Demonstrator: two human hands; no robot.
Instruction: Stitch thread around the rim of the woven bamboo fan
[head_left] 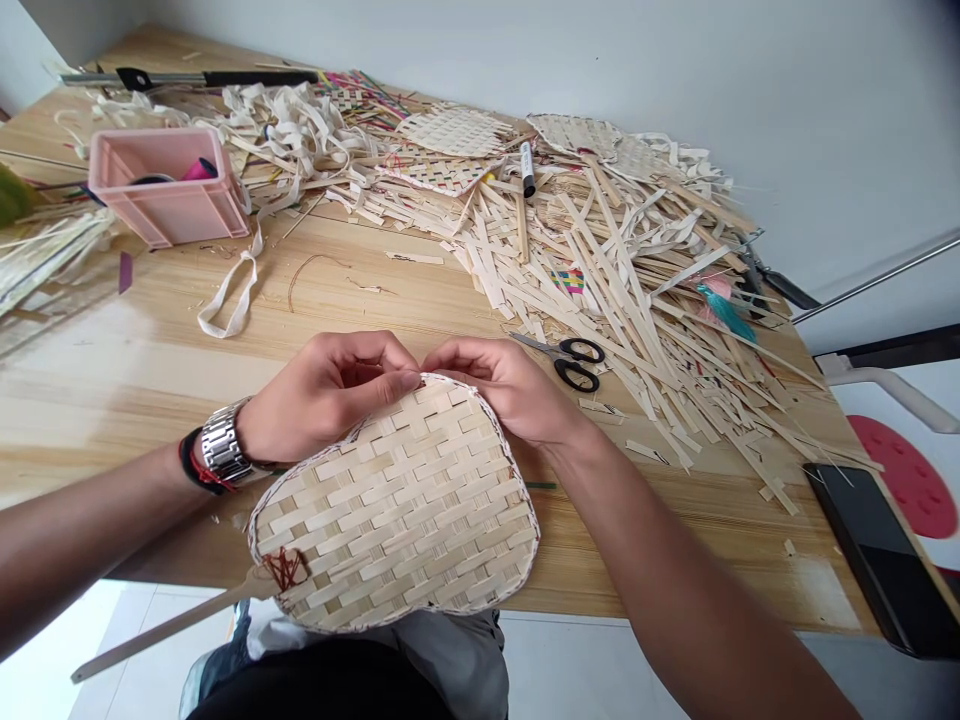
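Observation:
A woven bamboo fan (405,500) hangs over the table's front edge, tilted toward me. Its rim is bound in pale cord with reddish stitching. The flat wooden handle (165,632) points to the lower left and is lashed on with dark red thread. My left hand (349,385), with a metal watch on the wrist, pinches the fan's upper rim between thumb and fingers. Close beside it, my right hand (499,385) grips the same rim, its fingertips partly hidden behind the edge. Whether a needle or thread sits between the fingers is too small to tell.
Black-handled scissors (577,362) lie right of my hands. A pink plastic box (169,190) with spools stands at the back left. Loose bamboo strips (592,260), other woven pieces (454,130) and a marker (527,170) cover the back. A phone (885,550) rests at the right edge.

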